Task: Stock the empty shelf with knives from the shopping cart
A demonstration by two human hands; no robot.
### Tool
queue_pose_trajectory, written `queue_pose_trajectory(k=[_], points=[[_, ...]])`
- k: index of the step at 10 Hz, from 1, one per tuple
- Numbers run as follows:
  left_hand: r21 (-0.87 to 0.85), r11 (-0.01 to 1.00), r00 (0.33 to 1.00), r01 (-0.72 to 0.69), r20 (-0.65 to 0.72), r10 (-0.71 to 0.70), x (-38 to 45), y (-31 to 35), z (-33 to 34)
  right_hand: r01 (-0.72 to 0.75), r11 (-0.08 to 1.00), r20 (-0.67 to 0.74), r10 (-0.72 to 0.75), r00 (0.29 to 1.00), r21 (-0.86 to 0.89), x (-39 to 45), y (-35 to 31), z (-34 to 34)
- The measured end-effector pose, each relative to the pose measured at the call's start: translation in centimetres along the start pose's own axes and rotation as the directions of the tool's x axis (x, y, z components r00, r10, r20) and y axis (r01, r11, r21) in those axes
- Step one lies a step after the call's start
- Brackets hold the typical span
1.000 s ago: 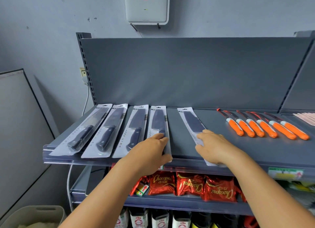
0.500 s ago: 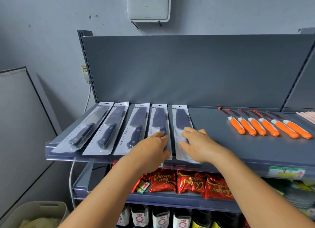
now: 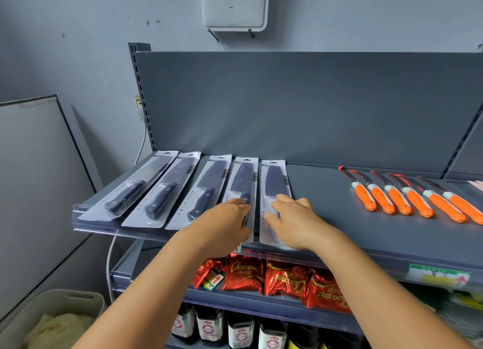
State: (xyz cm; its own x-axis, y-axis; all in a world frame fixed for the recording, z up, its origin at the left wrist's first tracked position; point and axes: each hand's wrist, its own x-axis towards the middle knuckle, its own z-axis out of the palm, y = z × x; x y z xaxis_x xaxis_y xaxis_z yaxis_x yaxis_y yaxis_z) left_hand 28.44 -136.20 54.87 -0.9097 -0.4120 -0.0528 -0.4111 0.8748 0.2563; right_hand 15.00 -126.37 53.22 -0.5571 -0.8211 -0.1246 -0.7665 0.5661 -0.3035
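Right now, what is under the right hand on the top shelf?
The right hand rests flat on the fifth packaged knife, covering its handle. The blade and card top show beyond the fingers; the left hand lies on the fourth packaged knife.

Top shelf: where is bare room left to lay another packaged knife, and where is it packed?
Free: the grey shelf between the fifth packaged knife, under the right hand, and the orange-handled knives. Crowded: the left end, five packs nearly edge to edge, the left hand on the fourth; and the orange row at the right.
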Motion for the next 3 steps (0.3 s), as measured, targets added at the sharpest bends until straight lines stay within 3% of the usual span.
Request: queue_pose_trajectory(k=[3], points=[[-0.087, 0.994, 0.983, 0.058, -0.169, -0.073, 0.09, 0.43, 0.93, 0.070, 0.994, -0.085, -0.063, 0.994, 0.082, -0.79, 0.32, -0.42]])
